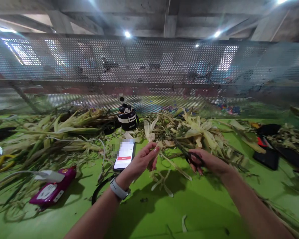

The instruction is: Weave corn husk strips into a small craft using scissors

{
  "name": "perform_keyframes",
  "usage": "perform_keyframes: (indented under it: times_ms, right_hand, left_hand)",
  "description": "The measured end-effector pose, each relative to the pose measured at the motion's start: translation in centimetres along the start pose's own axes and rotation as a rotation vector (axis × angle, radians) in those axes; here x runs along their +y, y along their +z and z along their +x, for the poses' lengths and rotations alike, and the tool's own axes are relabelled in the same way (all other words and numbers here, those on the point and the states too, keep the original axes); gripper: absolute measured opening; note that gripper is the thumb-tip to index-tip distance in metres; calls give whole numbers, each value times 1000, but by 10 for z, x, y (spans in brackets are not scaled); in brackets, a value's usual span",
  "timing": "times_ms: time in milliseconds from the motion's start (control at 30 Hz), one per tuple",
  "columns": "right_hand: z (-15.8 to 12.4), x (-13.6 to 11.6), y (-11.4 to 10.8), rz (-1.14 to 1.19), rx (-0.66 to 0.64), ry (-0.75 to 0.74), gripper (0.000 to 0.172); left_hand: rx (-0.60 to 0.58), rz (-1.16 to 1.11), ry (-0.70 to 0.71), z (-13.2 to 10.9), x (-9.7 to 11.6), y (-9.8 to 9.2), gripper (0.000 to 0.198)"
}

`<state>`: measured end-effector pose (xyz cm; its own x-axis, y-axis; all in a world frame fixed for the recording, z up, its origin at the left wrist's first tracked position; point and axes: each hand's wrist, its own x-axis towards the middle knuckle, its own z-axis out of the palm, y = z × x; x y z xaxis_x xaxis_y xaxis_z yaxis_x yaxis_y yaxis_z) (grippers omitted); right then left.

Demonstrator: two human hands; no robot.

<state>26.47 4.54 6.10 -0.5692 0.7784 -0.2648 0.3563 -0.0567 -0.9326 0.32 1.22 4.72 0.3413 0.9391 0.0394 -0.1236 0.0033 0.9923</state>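
My left hand (148, 157), with a pale watch on its wrist, pinches a small pale piece of corn husk (160, 145) near the middle of the view. To its right, my right hand (199, 161) is closed round the dark handles of scissors (186, 152), whose blades point up and left toward the husk pile. A long thin husk strip (176, 167) slants down between the hands. Below them, narrow cut husk strips (162, 183) lie on the green table (184, 205). A white husk flower shape (150, 132) stands just beyond my left hand.
A lit phone (124, 154) lies left of my left hand, with a dark bottle (127, 118) behind it. Husk heaps (72, 127) spread along the back. A purple power bank (53, 187) with a cable lies at left. A perforated metal screen (149, 73) stands behind.
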Motion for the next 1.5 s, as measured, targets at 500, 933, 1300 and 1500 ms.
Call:
perform_keyframes:
  times_ms: [500, 933, 1300, 1500]
  right_hand:
    - [2, -2, 32, 118, -170, -46, 62]
    - [2, -1, 35, 91, -165, -60, 58]
    - [5, 2, 34, -39, -106, -65, 42]
    - [7, 3, 36, -9, -29, -40, 45]
  left_hand:
    - [-6, -27, 9, 1, -6, 5, 35]
    - [68, -115, 35, 6, -12, 5, 36]
    - [-11, 52, -24, 6, -16, 8, 35]
    - [-8, 93, -10, 6, -15, 7, 33]
